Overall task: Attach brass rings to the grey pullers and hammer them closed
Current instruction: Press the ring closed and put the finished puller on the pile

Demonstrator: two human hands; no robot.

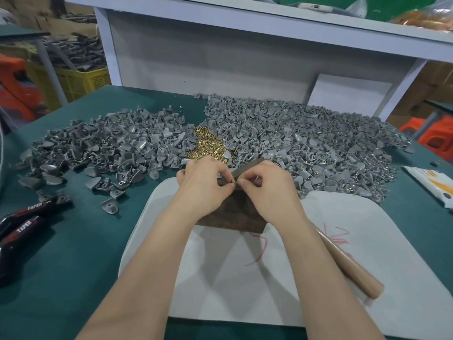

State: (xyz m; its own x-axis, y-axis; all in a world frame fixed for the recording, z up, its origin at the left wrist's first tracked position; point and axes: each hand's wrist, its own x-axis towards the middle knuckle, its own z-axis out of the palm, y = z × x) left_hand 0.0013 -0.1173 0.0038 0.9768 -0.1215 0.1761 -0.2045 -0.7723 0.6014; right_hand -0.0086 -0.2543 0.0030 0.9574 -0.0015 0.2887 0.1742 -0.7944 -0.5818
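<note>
My left hand and my right hand meet fingertip to fingertip over a dark brown block. Between the fingertips sits a small grey puller, mostly hidden. My left hand pinches it. My right hand pinches something tiny against it; I cannot make out a brass ring there. A heap of small brass rings lies just beyond my hands. Large heaps of grey pullers spread to the left and to the right. A wooden hammer handle lies under my right forearm.
The block rests on a white board on the green table. Black TAPER packets lie at the left edge, a white packet at the right. A white shelf frame stands behind the heaps.
</note>
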